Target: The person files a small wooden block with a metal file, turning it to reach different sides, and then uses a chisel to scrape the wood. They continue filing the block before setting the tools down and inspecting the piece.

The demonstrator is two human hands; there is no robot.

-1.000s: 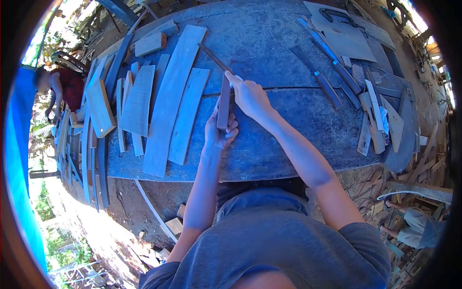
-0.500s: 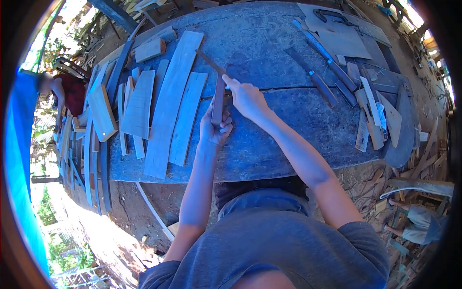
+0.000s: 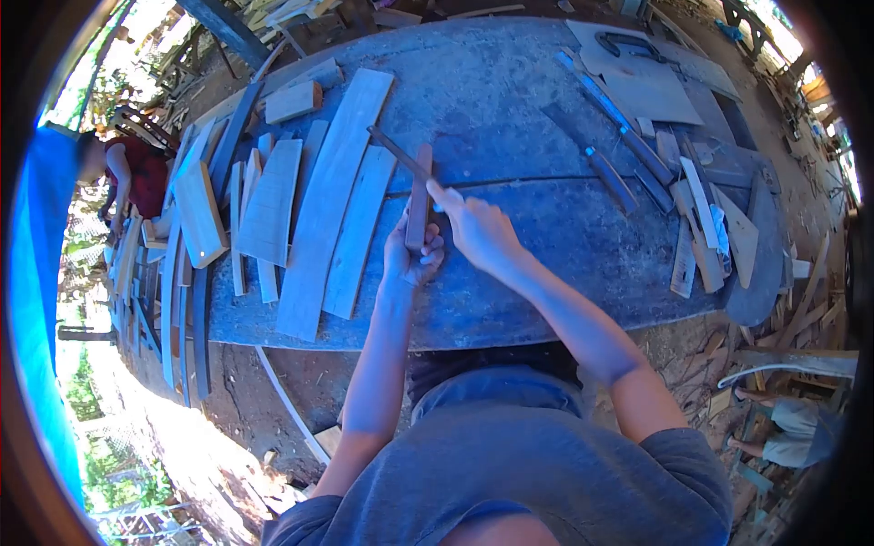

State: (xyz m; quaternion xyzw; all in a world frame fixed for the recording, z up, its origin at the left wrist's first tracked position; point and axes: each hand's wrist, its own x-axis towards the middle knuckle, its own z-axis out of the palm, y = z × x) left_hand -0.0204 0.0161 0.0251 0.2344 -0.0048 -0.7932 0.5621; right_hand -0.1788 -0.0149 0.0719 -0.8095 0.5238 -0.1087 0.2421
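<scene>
My left hand (image 3: 412, 253) is wrapped round the lower part of a narrow reddish-brown wooden block (image 3: 419, 205), which stands up from the fist above the blue-grey table (image 3: 492, 309). A thin dark flat tool (image 3: 391, 147), perhaps a file, lies across the block's upper part and slants up to the left. Its near end is in my right hand (image 3: 473, 227), closed with the index finger stretched along it. The handle is mostly hidden by the fingers.
Pale boards (image 3: 337, 209) lie left of my hands. Saws or long blades with handles (image 3: 612, 182), a clamp (image 3: 628, 44) and wood offcuts (image 3: 701, 214) are at the right. One person in red (image 3: 146, 177) is at the far left, another (image 3: 792, 428) at the lower right.
The tool has shifted slightly down and left across the block, and my right hand has moved slightly down with it. The block leans a little more to the right. The whole view has shifted slightly.
</scene>
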